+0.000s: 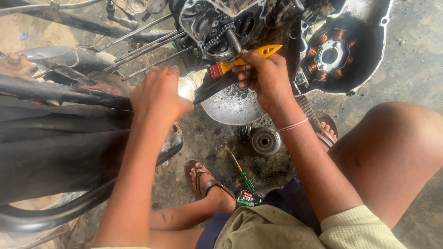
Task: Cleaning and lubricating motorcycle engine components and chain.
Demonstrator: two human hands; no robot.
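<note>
Head view shows your yellow-handled tool lying almost level, with its long axis running from the upper right down to the lower left: the flat yellow end points up and right toward the open engine case, and the red collar end points down and left. Your right hand is closed around the middle of this handle from below, with the fingers wrapped over it, so the tool sticks out of your fist on both sides. Just beside the red collar is the pale nozzle of a bottle or tube, and your left hand is clenched on the body of it; most of that container is hidden in your fist, so I cannot tell its exact kind. The two tips nearly meet, and whether they really touch I cannot say. So the meeting point lies between your hands, a little nearer to the left one. Directly above the handle you have the chain and sprocket inside the case, and below it a round grey metal bowl on the floor. Further right hangs the removed side cover with copper coils. Near your sandalled foot lie a green screwdriver, a short chain piece and a round clutch part.
</note>
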